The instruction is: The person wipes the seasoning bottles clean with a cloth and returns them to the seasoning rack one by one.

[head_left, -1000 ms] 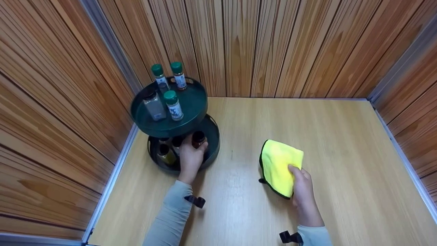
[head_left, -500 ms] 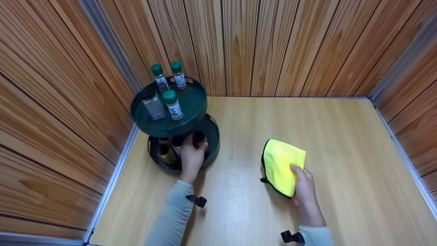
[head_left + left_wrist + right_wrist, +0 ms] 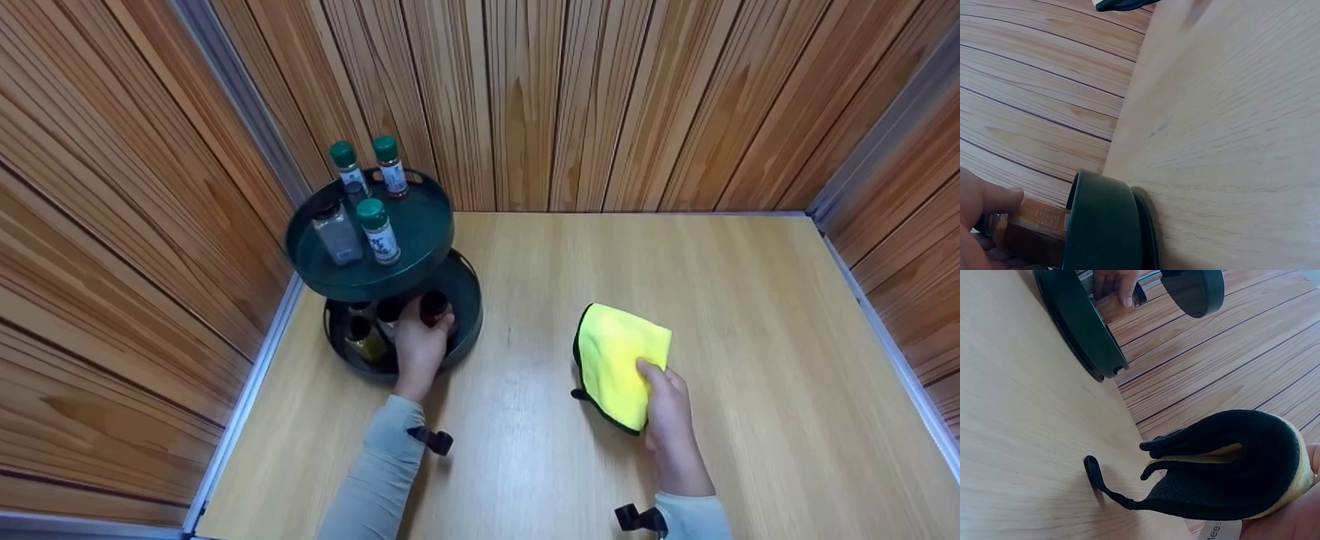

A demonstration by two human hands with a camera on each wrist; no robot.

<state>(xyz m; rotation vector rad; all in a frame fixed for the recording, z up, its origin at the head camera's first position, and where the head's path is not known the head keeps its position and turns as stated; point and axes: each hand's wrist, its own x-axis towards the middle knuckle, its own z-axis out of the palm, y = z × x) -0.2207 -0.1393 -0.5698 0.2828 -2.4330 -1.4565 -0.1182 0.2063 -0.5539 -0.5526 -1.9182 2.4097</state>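
My left hand (image 3: 420,343) grips a spice jar (image 3: 433,309) with a dark cap in the lower tray (image 3: 469,334) of a dark green two-tier round rack. In the left wrist view the jar (image 3: 1039,229) looks square-sided and brown, its base hidden behind the tray wall (image 3: 1103,225). My right hand (image 3: 667,409) holds a folded yellow cloth (image 3: 619,367) above the table, thumb on top. The right wrist view shows the cloth's black edging and inner side (image 3: 1213,495), with a loop hanging from one corner.
The upper tray (image 3: 424,225) bears several jars, among them a green-capped one (image 3: 381,236) and a dark-capped square one (image 3: 337,236). Other dark-capped jars (image 3: 365,341) stand left of my left hand. Wood-panelled walls (image 3: 525,112) enclose the table (image 3: 525,450) at the back and sides.
The cloth in my right hand has shifted slightly to the right since the first frame. My left hand has stayed on the jar almost without moving.
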